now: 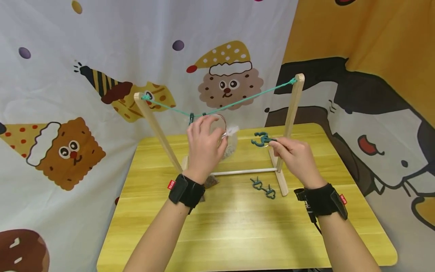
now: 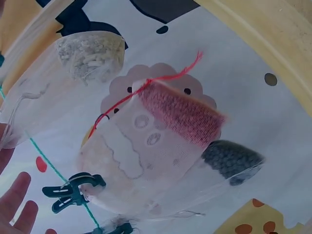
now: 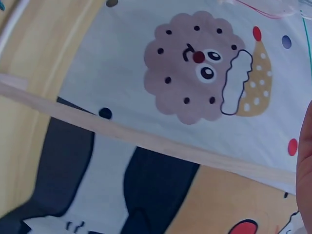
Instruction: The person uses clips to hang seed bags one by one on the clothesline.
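Cartoon cookie curtains behind a yellow table [image 1: 238, 234]; the right hand [image 1: 295, 155] pinches a green clip [image 1: 261, 139] at its fingertips, just left of them. Left hand [image 1: 204, 148] has fingers curled around a sheer pouch [image 1: 228, 148] hanging at the green string [image 1: 238, 102], with two more clips [image 1: 263, 187] on the table below the right hand.

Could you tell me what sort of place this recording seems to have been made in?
Probably a staged tabletop set, not a lived-in room. A small yellow wooden table stands before cartoon-printed cloth backdrops that hide the walls. On it is a miniature wooden drying rack strung with green cord.
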The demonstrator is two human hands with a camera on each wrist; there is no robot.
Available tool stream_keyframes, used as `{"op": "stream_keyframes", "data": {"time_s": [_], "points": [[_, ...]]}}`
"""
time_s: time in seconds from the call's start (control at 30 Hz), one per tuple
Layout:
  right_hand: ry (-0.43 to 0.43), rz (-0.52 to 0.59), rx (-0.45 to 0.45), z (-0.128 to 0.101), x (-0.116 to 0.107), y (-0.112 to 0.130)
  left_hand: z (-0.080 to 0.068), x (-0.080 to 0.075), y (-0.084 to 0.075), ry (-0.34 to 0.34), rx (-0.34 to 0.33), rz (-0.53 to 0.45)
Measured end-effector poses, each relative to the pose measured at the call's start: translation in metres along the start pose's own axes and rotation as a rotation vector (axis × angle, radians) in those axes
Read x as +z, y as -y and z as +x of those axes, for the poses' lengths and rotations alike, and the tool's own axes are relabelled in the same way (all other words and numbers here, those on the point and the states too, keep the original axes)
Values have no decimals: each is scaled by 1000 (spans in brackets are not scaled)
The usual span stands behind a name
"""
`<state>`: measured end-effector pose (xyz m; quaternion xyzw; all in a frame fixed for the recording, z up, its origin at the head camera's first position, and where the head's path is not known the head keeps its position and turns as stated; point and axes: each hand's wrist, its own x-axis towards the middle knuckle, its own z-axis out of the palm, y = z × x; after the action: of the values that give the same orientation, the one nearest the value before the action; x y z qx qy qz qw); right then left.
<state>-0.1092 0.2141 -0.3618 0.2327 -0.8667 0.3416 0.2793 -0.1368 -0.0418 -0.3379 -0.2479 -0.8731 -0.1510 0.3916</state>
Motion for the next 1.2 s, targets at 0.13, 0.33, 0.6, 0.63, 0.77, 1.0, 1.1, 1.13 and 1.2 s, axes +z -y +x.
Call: {"op": "stream_keyframes", "data": {"time_s": [0.13,0.33,0.6,0.63,0.77,1.0,1.1,1.13,1.2], "points": [[-6,-19,-77,13,-10,5,8,1,3,-9,3,12],[-4,-70,-131,34,-28,15,22,7,7,-5,17,28],[43,-130,-197,55,-44,24,29,10,13,34,-4,51],[50,-137,-197,57,-45,25,29,11,14,36,-2,53],[71,-160,-195,63,-49,27,31,13,16,46,2,45],[84,-198,-277,75,-48,29,26,15,17,64,1,17],[103,-209,-309,81,-45,32,24,16,17,71,2,13],[113,-217,-320,84,-43,33,23,16,17,72,1,14],[140,-239,-342,89,-38,35,22,16,17,74,-2,18]]}}
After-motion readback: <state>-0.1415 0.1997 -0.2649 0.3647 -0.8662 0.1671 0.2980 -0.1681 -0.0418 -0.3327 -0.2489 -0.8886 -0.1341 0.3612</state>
